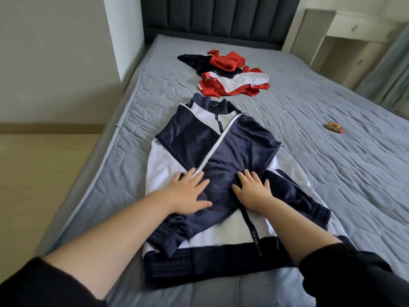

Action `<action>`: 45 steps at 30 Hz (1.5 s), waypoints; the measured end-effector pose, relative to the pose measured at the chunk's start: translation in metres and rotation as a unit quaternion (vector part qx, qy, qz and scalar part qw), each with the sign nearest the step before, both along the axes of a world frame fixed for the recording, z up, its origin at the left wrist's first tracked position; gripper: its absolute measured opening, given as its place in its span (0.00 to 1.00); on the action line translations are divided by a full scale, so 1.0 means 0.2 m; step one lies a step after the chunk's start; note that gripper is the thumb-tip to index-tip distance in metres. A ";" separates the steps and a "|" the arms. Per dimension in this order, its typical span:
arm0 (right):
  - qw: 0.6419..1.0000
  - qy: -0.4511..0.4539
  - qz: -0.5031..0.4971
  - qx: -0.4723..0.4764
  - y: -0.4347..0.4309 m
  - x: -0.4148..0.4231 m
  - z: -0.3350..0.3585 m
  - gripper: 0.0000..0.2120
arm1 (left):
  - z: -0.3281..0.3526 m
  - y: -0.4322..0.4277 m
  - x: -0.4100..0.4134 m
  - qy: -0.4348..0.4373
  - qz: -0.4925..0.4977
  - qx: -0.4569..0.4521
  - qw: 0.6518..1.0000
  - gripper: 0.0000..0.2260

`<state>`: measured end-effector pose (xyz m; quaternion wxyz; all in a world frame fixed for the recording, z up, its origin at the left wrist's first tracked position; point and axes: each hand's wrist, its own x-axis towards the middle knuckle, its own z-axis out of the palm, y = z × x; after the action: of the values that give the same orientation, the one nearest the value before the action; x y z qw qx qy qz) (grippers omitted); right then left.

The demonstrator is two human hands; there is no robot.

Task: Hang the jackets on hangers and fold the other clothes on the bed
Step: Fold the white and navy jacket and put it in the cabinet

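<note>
Navy-and-white jacket (212, 156), smooth, sleeves crossed, under 2 flat hands: left hand (188, 196), right hand (252, 191).

The navy-and-white jacket (223, 151) is smooth synthetic cloth with a faint sheen and ribbed knit cuffs and hem. The grey mattress (309, 134) cover is matt quilted fabric, stitched in a wavy pattern. The headboard (219, 16) is dark, matt, channelled upholstery. The floor (33, 173) looks like pale wood.
</note>
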<state>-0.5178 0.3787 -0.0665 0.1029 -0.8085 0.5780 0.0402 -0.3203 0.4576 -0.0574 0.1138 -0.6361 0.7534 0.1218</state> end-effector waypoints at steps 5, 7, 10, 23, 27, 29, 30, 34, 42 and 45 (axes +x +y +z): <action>0.995 -0.088 -0.027 -0.031 -0.02 0.07 0.05 0.27 | 0.03 -0.02 -0.03 -0.022 0.003 -0.144 0.989 0.35; 0.995 -0.073 0.021 -0.058 0.00 0.05 0.02 0.27 | 0.00 -0.02 -0.03 -0.029 -0.014 -0.150 0.988 0.35; 0.999 -0.018 0.023 -0.031 -0.02 -0.06 -0.06 0.27 | -0.09 0.00 -0.03 -0.051 -0.015 -0.079 0.995 0.35; 0.985 -0.049 0.136 -0.098 -0.02 -0.06 -0.09 0.23 | -0.09 -0.01 -0.03 -0.043 -0.020 -0.074 0.996 0.35; 0.989 -0.020 -0.037 -0.141 -0.16 -0.18 -0.07 0.23 | -0.02 -0.03 -0.04 -0.019 -0.013 -0.054 0.998 0.35; 0.987 -0.054 -0.049 -0.146 -0.22 -0.17 -0.02 0.23 | 0.04 -0.08 -0.06 0.015 -0.003 -0.095 0.995 0.30; 0.984 -0.077 -0.050 -0.150 -0.24 -0.15 0.00 0.23 | 0.06 -0.13 -0.07 0.021 0.002 -0.130 0.991 0.25; 0.984 -0.104 -0.036 -0.138 -0.33 -0.04 0.01 0.24 | 0.05 -0.34 -0.16 0.028 0.044 -0.184 0.982 0.18; 0.997 -0.023 0.054 -0.059 -0.57 -0.04 0.00 0.25 | -0.14 -0.58 -0.26 0.017 0.106 -0.181 0.978 0.28; 0.995 -0.024 0.081 -0.050 -0.65 -0.05 -0.02 0.26 | -0.21 -0.57 -0.25 0.010 0.110 -0.193 0.975 0.29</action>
<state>-0.5271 0.2482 -0.0713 0.0726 -0.8576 0.5091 -0.0002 -0.3713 0.3445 -0.0996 -0.0324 -0.7241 0.6889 -0.0079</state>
